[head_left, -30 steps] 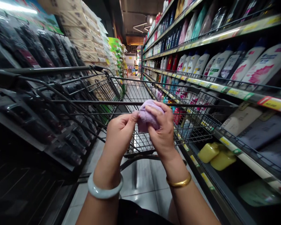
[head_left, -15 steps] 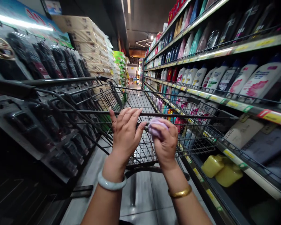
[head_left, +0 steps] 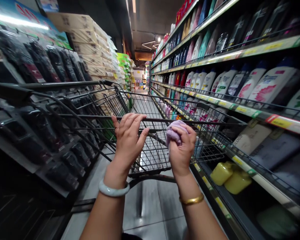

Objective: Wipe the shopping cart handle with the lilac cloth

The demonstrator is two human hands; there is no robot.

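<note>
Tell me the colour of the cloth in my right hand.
The cloth is pale purple, seen best in the head view.

A grey tiled floor (head_left: 171, 203) runs along the aisle beneath a dark ceiling (head_left: 148, 25) with a bright spotlight (head_left: 159, 39). Tiered shelves (head_left: 247, 110) of bottles (head_left: 261, 86) line the right side, stacked wrapped packages (head_left: 85, 48) the left.

The bare left hand (head_left: 128, 141) no longer pinches the crumpled lilac cloth (head_left: 173, 135); its fingers now spread over the dark metal bar (head_left: 156, 120) along the wire shopping cart's (head_left: 152, 172) near top edge. The bare right hand (head_left: 182, 150), now clutching the cloth alone, is farther toward that edge's right end.
</note>
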